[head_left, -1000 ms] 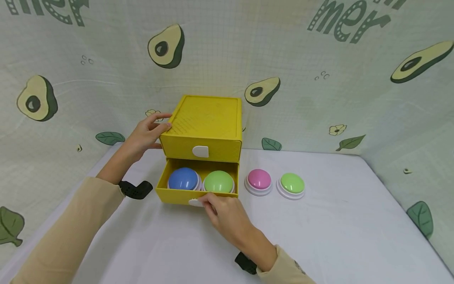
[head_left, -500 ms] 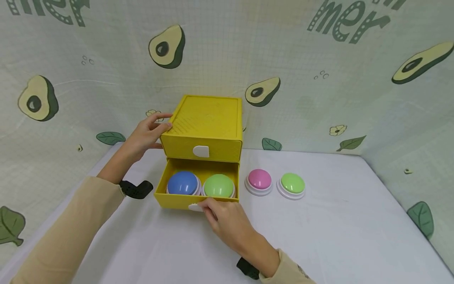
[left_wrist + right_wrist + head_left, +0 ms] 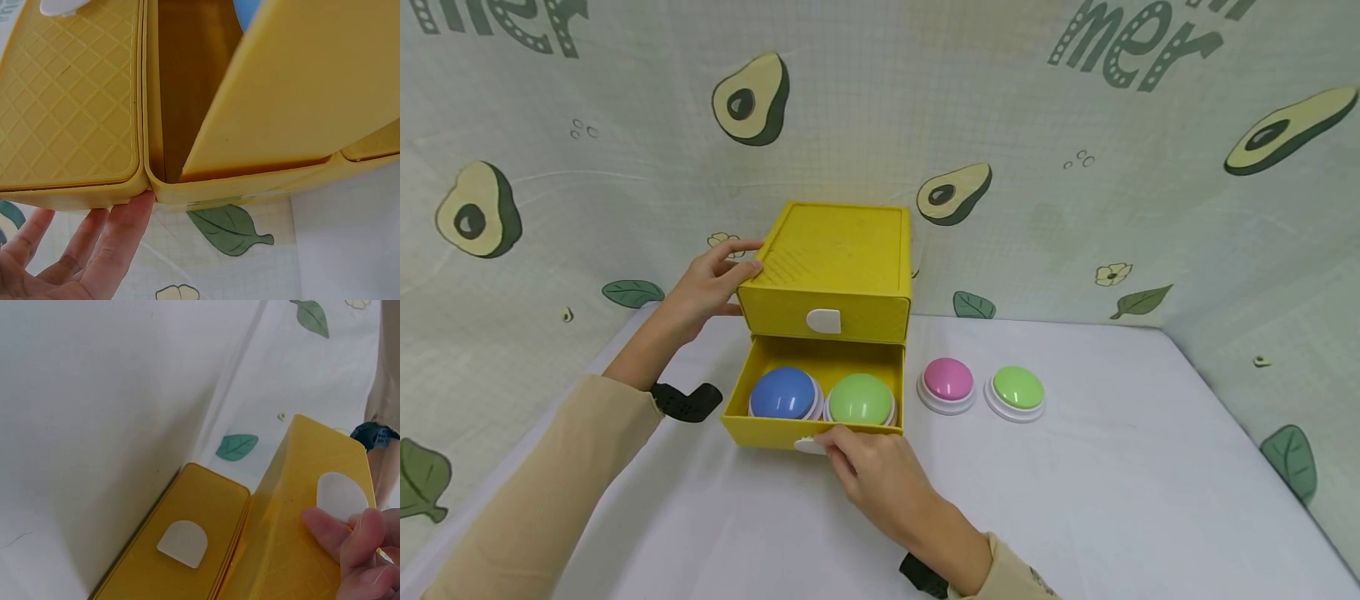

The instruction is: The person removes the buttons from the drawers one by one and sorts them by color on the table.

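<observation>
A yellow two-drawer box [image 3: 838, 246] stands on the white table [image 3: 1112, 500]. My left hand [image 3: 737, 262] rests against its upper left corner, and the straight fingers [image 3: 106, 244] touch the box's edge [image 3: 150, 181]. My right hand [image 3: 833, 442] pinches the white tab [image 3: 808, 445] on the front of the lower drawer [image 3: 760, 432], which is pulled out. Inside it lie a blue dome button [image 3: 783, 392] and a green dome button [image 3: 860, 398]. The right wrist view shows my fingertips [image 3: 350, 534] on that tab [image 3: 340, 495]. The upper drawer is closed, with its own tab [image 3: 823, 320].
A pink dome button [image 3: 947, 379] and a second green dome button [image 3: 1017, 387] sit on the table just right of the box. An avocado-print cloth [image 3: 1075, 208] walls the table at the back and on both sides.
The lower drawer has slid further out toward me, with my right hand on its tab. My left hand has stayed at the box's corner.
</observation>
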`<state>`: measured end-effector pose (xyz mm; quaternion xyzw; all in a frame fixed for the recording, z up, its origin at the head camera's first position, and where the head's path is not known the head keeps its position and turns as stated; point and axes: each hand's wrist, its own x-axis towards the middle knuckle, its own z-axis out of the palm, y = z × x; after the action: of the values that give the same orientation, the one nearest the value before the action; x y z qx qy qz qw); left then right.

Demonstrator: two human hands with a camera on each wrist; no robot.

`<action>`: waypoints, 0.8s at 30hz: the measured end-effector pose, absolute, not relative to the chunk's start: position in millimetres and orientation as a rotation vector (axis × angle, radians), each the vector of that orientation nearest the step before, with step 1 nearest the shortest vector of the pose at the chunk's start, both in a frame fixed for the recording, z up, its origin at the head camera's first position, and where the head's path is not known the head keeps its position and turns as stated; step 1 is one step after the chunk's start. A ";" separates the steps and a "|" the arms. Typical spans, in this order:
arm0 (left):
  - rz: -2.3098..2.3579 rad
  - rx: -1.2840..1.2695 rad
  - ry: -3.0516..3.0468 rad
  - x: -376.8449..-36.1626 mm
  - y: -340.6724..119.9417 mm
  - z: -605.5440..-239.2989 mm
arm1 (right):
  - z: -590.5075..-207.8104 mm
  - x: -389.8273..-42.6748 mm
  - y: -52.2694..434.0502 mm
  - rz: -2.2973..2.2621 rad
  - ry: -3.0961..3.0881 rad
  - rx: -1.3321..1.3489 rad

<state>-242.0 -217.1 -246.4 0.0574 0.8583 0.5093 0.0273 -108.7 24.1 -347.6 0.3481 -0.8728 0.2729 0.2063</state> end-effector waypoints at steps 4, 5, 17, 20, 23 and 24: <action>1.575 0.180 2.647 -242.0 -218.0 -246.1 | -346.5 -109.3 24.0 0.750 -2.420 0.980; 1.578 0.183 2.643 -242.3 -218.2 -246.2 | -345.8 -109.6 24.3 0.739 -2.411 0.985; 1.573 0.160 2.650 -242.1 -218.2 -245.1 | -320.8 -103.0 38.2 0.869 -2.572 1.035; 1.576 0.172 2.645 -242.3 -218.0 -245.4 | -310.0 -103.7 45.2 0.995 -2.518 1.063; 1.578 0.181 2.642 -242.5 -217.5 -245.6 | -298.5 -108.0 53.2 1.111 -2.495 1.074; 1.576 0.181 2.643 -242.5 -217.3 -245.7 | -294.9 -110.3 55.7 1.135 -2.496 1.068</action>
<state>-242.5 -217.3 -245.7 0.0587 0.8570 0.5111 0.0292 -110.3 55.7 -294.9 0.3612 -0.8441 0.3837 0.0995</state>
